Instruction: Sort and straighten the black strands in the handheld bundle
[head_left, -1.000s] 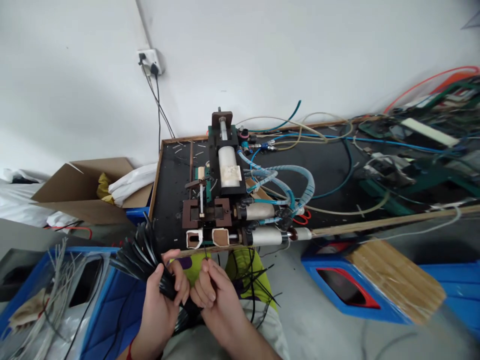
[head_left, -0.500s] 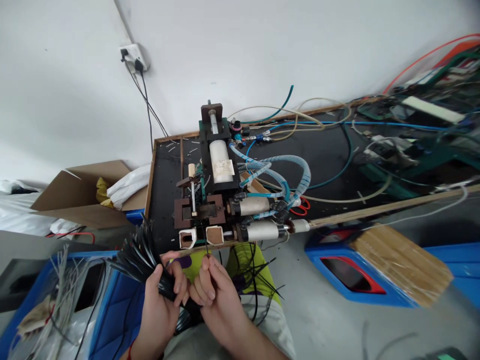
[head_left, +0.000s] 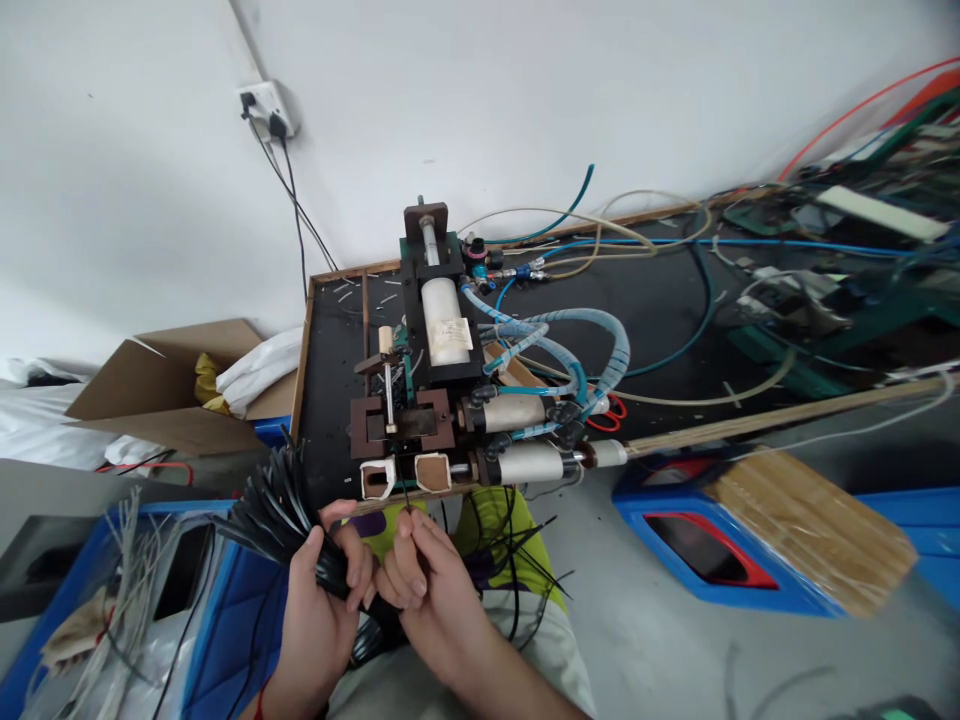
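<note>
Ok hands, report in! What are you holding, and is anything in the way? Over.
Left hand: gripping wire bundle. Right hand: pinching single wire, between two brown blocks. Loose wires close by, right side.

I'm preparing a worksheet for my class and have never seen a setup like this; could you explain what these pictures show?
Everything is seen from a camera worn on a person's head, looking forward and down. There is no robot, only two bare hands. The left hand holds a bundle of black cables; the right hand pinches one thin black cable, which points toward two pale-edged blocks on a machine. The machine has white cylinders and bluish hoses, and stands on a dark bench with small pale scraps.
</note>
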